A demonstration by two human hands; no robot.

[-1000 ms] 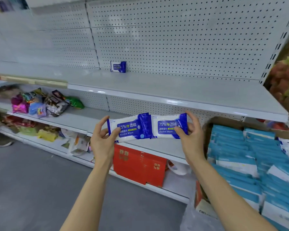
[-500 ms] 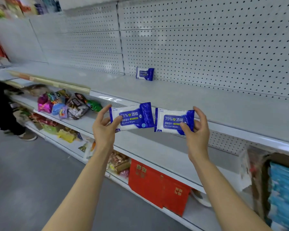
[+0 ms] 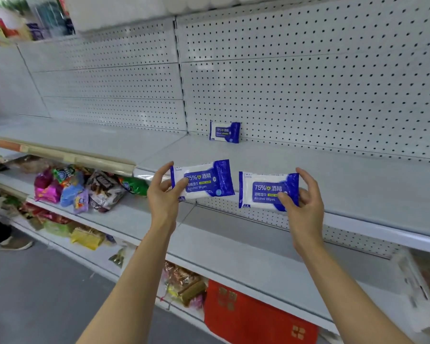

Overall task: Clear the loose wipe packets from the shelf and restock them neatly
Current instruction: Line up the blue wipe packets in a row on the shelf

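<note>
left hand pinches one wipe packet — right hand pinches another packet, fingers curled.

White pegboard back wall, grey metal shelving, snack bags on lower shelf's left end, grey floor.

The two wipe packets, overlapping a second ago, are now apart: the left hand holds its packet higher, and the right hand holds its packet lower, seemingly nearer the shelf edge.
</note>
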